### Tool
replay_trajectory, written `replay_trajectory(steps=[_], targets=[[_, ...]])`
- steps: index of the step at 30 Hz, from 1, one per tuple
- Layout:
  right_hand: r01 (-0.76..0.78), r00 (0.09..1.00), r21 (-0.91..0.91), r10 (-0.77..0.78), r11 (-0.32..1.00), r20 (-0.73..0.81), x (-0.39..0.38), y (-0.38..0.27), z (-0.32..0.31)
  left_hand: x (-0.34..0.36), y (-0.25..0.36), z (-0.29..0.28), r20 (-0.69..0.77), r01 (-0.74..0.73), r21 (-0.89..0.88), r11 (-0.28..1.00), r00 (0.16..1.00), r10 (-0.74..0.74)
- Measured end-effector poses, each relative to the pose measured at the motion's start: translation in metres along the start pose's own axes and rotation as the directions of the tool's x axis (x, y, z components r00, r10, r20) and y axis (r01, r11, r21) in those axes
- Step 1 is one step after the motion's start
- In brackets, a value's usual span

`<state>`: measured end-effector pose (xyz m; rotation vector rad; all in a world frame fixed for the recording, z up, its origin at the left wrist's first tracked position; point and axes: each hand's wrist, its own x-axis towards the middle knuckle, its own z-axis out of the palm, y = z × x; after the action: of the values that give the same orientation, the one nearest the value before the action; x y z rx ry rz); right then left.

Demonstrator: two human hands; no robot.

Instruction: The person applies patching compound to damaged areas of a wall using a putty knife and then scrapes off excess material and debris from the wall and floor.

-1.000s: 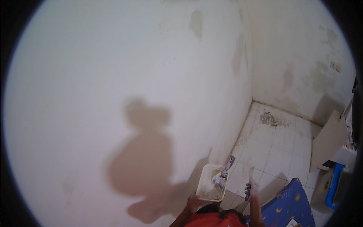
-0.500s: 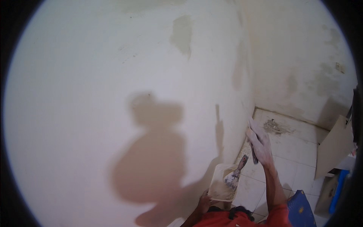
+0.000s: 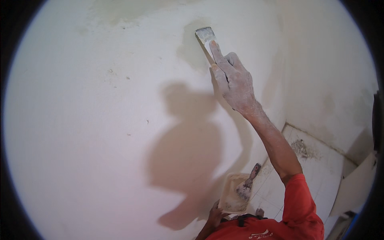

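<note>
My right hand (image 3: 237, 82), dusted with white, reaches up to the wall (image 3: 80, 128) with its fingers closed on a putty knife (image 3: 206, 35). The knife's blade lies against a greyish patch (image 3: 190, 50) high on the wall; my palm and fingers cover its handle. Low down, my left hand (image 3: 216, 215) grips the near edge of a cream rectangular tray (image 3: 227, 188). Pale paste smears the tray's inside. A second putty knife (image 3: 245, 188) with a smeared blade rests in the tray, its dark handle sticking out past the far right corner.
A second wall (image 3: 332, 72) with faint damp stains meets this one at a corner. On the tiled floor (image 3: 320, 176) near that corner lies a small heap of debris (image 3: 300, 148). A beige board (image 3: 356, 186) leans at the right edge.
My right hand has risen from beside the tray to the upper wall, bringing the putty knife onto the grey patch. The tray stays low in my left hand. The view has shifted left.
</note>
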<state>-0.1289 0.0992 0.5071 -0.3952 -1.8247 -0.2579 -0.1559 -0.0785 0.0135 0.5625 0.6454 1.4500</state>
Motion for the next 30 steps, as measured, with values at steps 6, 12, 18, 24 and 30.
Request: replay_trajectory(steps=[6,12,18,24,30], targets=[[0.133,0.990,-0.077,-0.128,0.988,0.065,-0.006,-0.020,-0.011,-0.021,-0.020,0.041,-0.181,-0.003,-0.061,0.998,0.983,-0.008],[0.146,0.975,0.168,-0.170,0.975,0.142,-0.018,-0.028,-0.034,-0.032,-0.022,0.048,-0.262,-0.024,-0.197,0.980,0.964,-0.029],[0.204,0.979,0.097,-0.205,0.974,0.000,0.042,-0.035,-0.031,-0.032,-0.027,0.079,-0.308,-0.082,-0.148,0.985,0.951,0.033],[0.206,0.973,0.186,-0.222,0.961,0.069,-0.035,0.026,-0.034,-0.019,-0.029,0.093,-0.348,-0.142,-0.151,0.978,0.934,0.082],[0.284,0.959,0.023,-0.283,0.959,-0.013,0.081,-0.005,-0.057,-0.030,-0.014,0.098,-0.380,-0.169,-0.172,0.971,0.920,0.093]])
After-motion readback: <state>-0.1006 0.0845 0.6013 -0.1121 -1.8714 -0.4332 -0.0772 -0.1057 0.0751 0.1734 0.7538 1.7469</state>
